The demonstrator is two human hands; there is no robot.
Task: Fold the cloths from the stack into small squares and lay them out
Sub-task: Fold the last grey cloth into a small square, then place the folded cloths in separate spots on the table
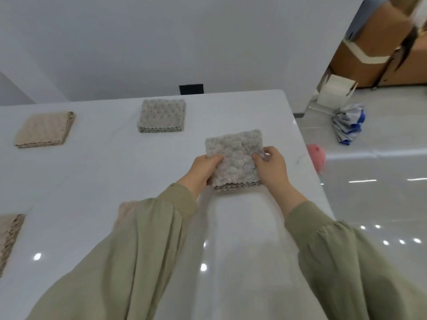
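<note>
1. Cloth [233, 158]: grey, folded square, low at the table [104, 176], toward 1 o'clock; contact unclear.
2. Left hand [205, 169] and right hand [272, 167] each pinch one side edge.
3. Grey square [161, 115] lies at 12 o'clock, beige square [44, 129] at 10 o'clock.
4. Step, likely: laying out. Next move requires release, flattening and even spacing.

Grey cloths, two: near grey cloth [234, 153] and far grey cloth [162, 114]. Beige, two: far beige cloth [44, 129] and left-edge beige cloth [9, 236]. One umbrella [347, 125].
</note>
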